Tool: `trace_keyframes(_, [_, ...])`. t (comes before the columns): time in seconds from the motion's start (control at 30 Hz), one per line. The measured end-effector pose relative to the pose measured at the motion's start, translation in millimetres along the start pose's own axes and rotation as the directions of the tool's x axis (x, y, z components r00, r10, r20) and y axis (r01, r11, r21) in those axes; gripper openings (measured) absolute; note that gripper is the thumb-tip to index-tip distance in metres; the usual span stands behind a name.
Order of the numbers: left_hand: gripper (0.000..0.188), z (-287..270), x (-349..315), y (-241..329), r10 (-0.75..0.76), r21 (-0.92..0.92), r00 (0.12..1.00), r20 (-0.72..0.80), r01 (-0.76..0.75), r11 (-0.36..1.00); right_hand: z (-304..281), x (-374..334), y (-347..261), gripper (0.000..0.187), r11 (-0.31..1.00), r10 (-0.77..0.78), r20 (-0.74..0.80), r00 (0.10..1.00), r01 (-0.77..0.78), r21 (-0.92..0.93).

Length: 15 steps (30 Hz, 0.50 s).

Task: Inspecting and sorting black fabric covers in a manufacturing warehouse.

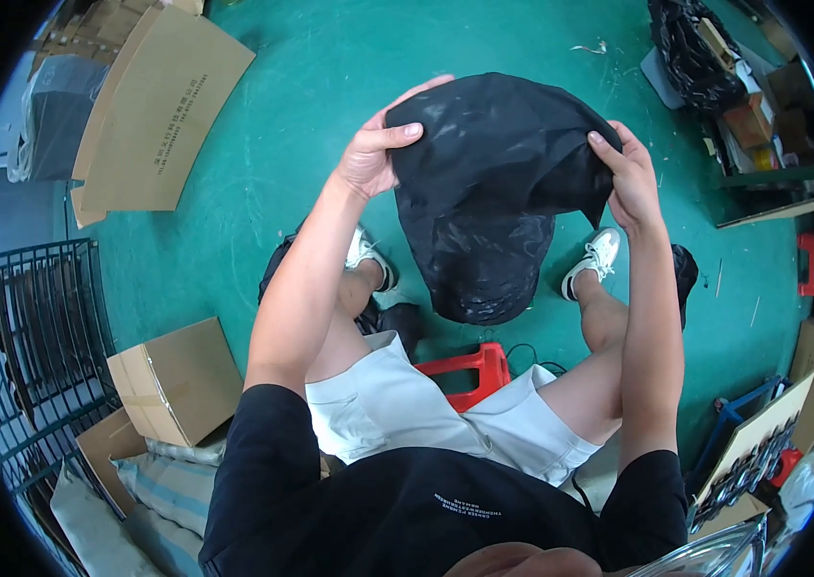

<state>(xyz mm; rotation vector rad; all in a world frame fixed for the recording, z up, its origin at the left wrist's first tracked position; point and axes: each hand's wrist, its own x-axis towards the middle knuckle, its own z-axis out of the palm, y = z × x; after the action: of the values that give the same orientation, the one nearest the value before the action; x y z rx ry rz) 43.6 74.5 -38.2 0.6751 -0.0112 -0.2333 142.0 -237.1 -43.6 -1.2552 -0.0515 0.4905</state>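
Both hands [373, 154] [628, 178] grip the black bag [494, 192] above open green floor [311, 87].

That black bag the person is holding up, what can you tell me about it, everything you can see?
The black bag looks like thin, glossy plastic film, crumpled and creased, with dull shine on its folds. It hangs in the air above the green floor, its upper part spread wide and the lower part drooping in a rounded pouch between the person's knees. The left hand pinches its upper left edge and the right hand grips its right edge. Nothing else touches it. Whether anything is inside cannot be seen.
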Motion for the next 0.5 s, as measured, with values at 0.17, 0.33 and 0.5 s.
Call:
trace_keyframes(0.17, [0.072, -6, 0, 0, -0.018, 0.084, 0.998, 0.052, 0.014, 0.996, -1, 2, 0, 0.010, 0.991, 0.079, -0.015, 0.997, -0.077, 0.107])
trace_keyframes(0.33, [0.078, -7, 1, 0, 0.005, 0.166, 1.000, 0.010, -0.007, 0.986, -4, 2, -1, 0.012, 0.987, 0.090, -0.016, 0.996, -0.087, 0.133])
trace_keyframes(0.5, [0.086, -20, -4, -2, -0.217, 0.376, 0.948, -0.234, 0.294, 0.879, -10, 5, 2, 0.015, 0.984, 0.091, 0.000, 0.996, -0.090, 0.155])
